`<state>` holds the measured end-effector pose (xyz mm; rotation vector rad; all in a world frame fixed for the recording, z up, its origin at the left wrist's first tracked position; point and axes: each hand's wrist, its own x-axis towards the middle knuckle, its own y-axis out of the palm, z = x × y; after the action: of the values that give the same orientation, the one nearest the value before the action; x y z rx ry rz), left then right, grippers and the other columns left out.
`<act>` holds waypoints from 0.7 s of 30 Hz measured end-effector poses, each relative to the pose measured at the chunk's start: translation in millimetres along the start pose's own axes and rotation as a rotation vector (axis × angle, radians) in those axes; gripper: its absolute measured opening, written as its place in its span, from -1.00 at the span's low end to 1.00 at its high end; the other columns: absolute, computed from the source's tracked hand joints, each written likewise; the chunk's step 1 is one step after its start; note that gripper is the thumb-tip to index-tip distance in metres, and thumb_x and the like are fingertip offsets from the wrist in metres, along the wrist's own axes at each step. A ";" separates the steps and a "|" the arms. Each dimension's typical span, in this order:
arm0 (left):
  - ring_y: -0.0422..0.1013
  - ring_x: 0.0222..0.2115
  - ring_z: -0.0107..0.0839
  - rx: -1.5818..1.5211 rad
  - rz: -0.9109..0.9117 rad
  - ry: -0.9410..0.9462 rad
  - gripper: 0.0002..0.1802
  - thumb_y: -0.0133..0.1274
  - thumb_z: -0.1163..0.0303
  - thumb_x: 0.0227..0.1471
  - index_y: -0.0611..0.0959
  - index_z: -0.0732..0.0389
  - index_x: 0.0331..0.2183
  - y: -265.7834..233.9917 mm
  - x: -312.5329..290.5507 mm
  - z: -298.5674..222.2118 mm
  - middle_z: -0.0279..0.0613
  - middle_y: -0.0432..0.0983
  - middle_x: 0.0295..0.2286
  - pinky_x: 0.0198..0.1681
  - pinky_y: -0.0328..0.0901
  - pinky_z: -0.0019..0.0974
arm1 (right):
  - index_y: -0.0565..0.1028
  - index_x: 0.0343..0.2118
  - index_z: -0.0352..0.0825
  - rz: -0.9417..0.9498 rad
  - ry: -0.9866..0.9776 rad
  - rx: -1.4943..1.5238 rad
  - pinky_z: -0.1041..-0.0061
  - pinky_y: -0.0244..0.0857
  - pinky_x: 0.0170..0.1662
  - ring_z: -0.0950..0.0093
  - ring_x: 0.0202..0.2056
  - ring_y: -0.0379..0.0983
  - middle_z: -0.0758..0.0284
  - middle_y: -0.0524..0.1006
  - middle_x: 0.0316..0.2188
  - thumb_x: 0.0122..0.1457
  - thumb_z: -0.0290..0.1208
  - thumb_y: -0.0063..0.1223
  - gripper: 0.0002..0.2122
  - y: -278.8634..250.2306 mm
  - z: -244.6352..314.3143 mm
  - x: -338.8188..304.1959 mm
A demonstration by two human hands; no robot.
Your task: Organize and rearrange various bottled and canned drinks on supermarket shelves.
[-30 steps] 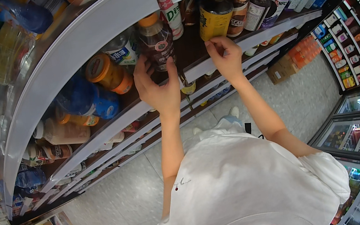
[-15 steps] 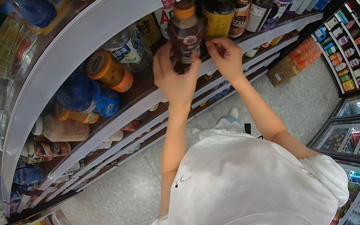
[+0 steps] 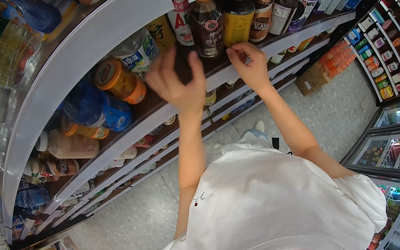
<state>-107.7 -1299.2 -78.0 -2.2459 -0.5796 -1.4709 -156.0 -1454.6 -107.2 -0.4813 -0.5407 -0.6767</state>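
Observation:
A dark brown bottle with an orange cap [image 3: 207, 27] stands upright near the shelf's front, between a tall white-and-pink carton [image 3: 180, 22] and a bottle of yellow-labelled drink [image 3: 237, 17]. My left hand [image 3: 177, 82] is just left of the brown bottle, apart from it, thumb and fingers spread, slightly blurred, holding nothing. At the shelf's front edge, below the yellow-labelled bottle, is my right hand [image 3: 252, 64]. Its fingers are curled, with thumb and forefinger tips close together; whatever may be between them cannot be made out.
Left along the shelf are a clear bottle with a green-and-white label [image 3: 139, 53], an orange-lidded jar [image 3: 119, 80] and a large blue bottle [image 3: 95, 107]. Purple-labelled bottles [image 3: 307, 0] stand to the right. Cardboard boxes [image 3: 312, 80] sit on the floor, near glass-door coolers [image 3: 398, 154].
My left hand has let go of the brown bottle and moved left. The bottle now stands farther back, in line with its neighbours. My right hand has hardly moved.

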 end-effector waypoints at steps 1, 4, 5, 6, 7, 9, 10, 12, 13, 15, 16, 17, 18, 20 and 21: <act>0.29 -0.16 -0.12 0.077 -0.073 0.062 -0.52 0.27 0.36 -0.18 0.52 0.25 -0.16 -6.7 11.0 4.1 -0.07 0.41 -0.23 -0.09 0.15 -0.11 | 0.50 -0.47 -0.39 0.001 0.003 0.000 0.65 0.13 -0.58 0.69 -0.65 0.29 0.39 0.43 -0.67 0.02 -0.49 0.19 -0.90 -0.5 0.6 -1.1; 0.29 -0.16 -0.08 0.204 -0.151 0.053 -0.45 0.27 0.31 -0.18 0.47 0.29 -0.12 -20.8 38.8 13.2 -0.04 0.40 -0.23 -0.09 0.13 -0.05 | 0.50 -0.45 -0.39 -0.006 -0.007 -0.003 0.67 0.14 -0.54 0.70 -0.63 0.25 0.41 0.42 -0.67 0.05 -0.49 0.18 -0.90 0.9 2.7 -1.3; 0.29 -0.17 -0.05 0.238 -0.135 0.066 -0.41 0.25 0.23 -0.15 0.44 0.31 -0.10 -22.6 48.1 17.2 0.00 0.39 -0.23 -0.08 0.13 -0.02 | 0.50 -0.45 -0.39 0.001 0.003 -0.002 0.67 0.14 -0.54 0.70 -0.63 0.26 0.41 0.42 -0.67 0.06 -0.48 0.17 -0.90 1.3 2.3 -1.5; 0.30 -0.17 -0.01 0.270 -0.118 0.077 -0.36 0.23 0.15 -0.12 0.41 0.33 -0.08 -23.9 55.5 20.5 0.03 0.39 -0.22 -0.07 0.13 0.00 | 0.50 -0.44 -0.39 0.007 0.014 -0.002 0.67 0.14 -0.54 0.71 -0.63 0.26 0.41 0.43 -0.67 0.06 -0.48 0.17 -0.90 1.2 1.4 -2.0; 0.30 -0.17 -0.01 0.272 -0.119 0.076 -0.36 0.23 0.15 -0.12 0.41 0.33 -0.08 -25.9 62.1 24.1 0.03 0.39 -0.22 -0.07 0.13 0.00 | 0.50 -0.44 -0.39 0.010 0.013 -0.001 0.67 0.14 -0.54 0.71 -0.63 0.26 0.41 0.43 -0.67 0.06 -0.48 0.17 -0.90 1.8 0.7 -2.4; 0.34 -0.20 0.03 0.493 0.088 0.068 -0.27 0.16 -0.02 -0.09 0.38 0.37 -0.07 -30.4 72.4 29.0 0.08 0.41 -0.26 -0.06 0.14 0.06 | 0.50 -0.44 -0.39 0.011 0.002 -0.001 0.67 0.14 -0.55 0.71 -0.63 0.26 0.41 0.43 -0.66 0.06 -0.49 0.17 -0.90 2.8 0.0 -2.8; 0.34 -0.20 0.03 0.495 0.087 0.068 -0.27 0.16 -0.02 -0.09 0.38 0.37 -0.07 -32.8 75.5 28.7 0.08 0.41 -0.26 -0.06 0.14 0.06 | 0.50 -0.44 -0.39 0.014 0.001 0.001 0.67 0.14 -0.55 0.71 -0.63 0.26 0.41 0.43 -0.66 0.06 -0.49 0.17 -0.90 3.0 0.7 -2.9; 0.39 -0.23 0.01 0.629 0.269 0.040 -0.24 0.11 -0.10 -0.08 0.39 0.38 -0.08 -35.1 80.0 27.0 0.10 0.45 -0.31 -0.03 0.13 0.09 | 0.50 -0.45 -0.39 0.013 -0.006 0.005 0.67 0.14 -0.55 0.71 -0.63 0.26 0.42 0.42 -0.65 0.06 -0.49 0.17 -0.90 2.7 1.4 -3.2; 0.39 -0.23 0.01 0.627 0.269 0.041 -0.24 0.11 -0.10 -0.08 0.39 0.38 -0.08 -35.3 80.7 24.9 0.10 0.45 -0.31 -0.03 0.13 0.09 | 0.50 -0.45 -0.39 0.010 -0.006 0.005 0.67 0.14 -0.55 0.71 -0.63 0.26 0.42 0.42 -0.65 0.06 -0.49 0.17 -0.90 2.5 1.0 -3.4; 0.41 -0.23 -0.04 0.604 0.237 0.059 -0.29 0.16 -0.02 -0.12 0.43 0.38 -0.11 -35.6 80.2 18.6 0.06 0.47 -0.35 -0.09 0.20 0.03 | 0.50 -0.45 -0.40 0.017 -0.027 0.011 0.67 0.14 -0.54 0.70 -0.62 0.27 0.42 0.42 -0.65 0.05 -0.50 0.17 -0.91 1.9 -0.9 -3.7; 0.41 -0.23 -0.04 0.600 0.239 0.062 -0.29 0.16 -0.02 -0.12 0.43 0.38 -0.11 -35.7 80.2 15.8 0.06 0.47 -0.35 -0.09 0.20 0.03 | 0.50 -0.45 -0.40 0.013 -0.026 0.009 0.67 0.14 -0.54 0.70 -0.62 0.27 0.42 0.42 -0.65 0.05 -0.50 0.17 -0.91 1.2 -1.1 -3.7; 0.41 -0.24 -0.03 0.489 0.267 0.029 -0.32 0.19 0.03 -0.15 0.45 0.35 -0.12 -35.8 80.2 13.2 0.06 0.47 -0.34 -0.13 0.24 -0.01 | 0.50 -0.46 -0.39 0.019 -0.023 0.005 0.63 0.16 -0.54 0.64 -0.61 0.31 0.37 0.44 -0.62 0.03 -0.50 0.18 -0.91 0.5 -1.2 -3.7; 0.41 -0.26 -0.01 0.382 0.292 -0.005 -0.36 0.22 0.08 -0.17 0.47 0.33 -0.13 -36.5 79.7 10.6 0.06 0.47 -0.33 -0.17 0.28 -0.05 | 0.49 -0.46 -0.38 0.030 -0.022 0.005 0.60 0.19 -0.53 0.58 -0.59 0.36 0.33 0.45 -0.59 0.01 -0.50 0.18 -0.91 0.3 -0.3 -3.8; 0.42 -0.29 0.00 0.335 0.254 0.041 -0.37 0.27 0.11 -0.22 0.50 0.30 -0.14 -30.3 71.9 7.8 0.05 0.48 -0.32 -0.22 0.30 -0.07 | 0.49 -0.46 -0.38 0.031 -0.024 -0.002 0.60 0.19 -0.53 0.57 -0.59 0.37 0.32 0.45 -0.58 0.01 -0.51 0.18 -0.91 -0.1 1.5 -3.7; 0.43 -0.32 0.01 0.289 0.215 0.088 -0.38 0.32 0.14 -0.26 0.53 0.26 -0.16 -27.1 68.9 5.5 0.04 0.49 -0.32 -0.27 0.32 -0.09 | 0.49 -0.46 -0.38 0.032 -0.026 -0.008 0.60 0.19 -0.53 0.56 -0.59 0.37 0.32 0.46 -0.58 0.01 -0.51 0.18 -0.91 0.5 2.2 -3.3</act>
<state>-93.1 -1264.9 -13.7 -1.9441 -0.4725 -1.2822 -158.4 -1451.5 -107.6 -0.5063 -0.5540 -0.6429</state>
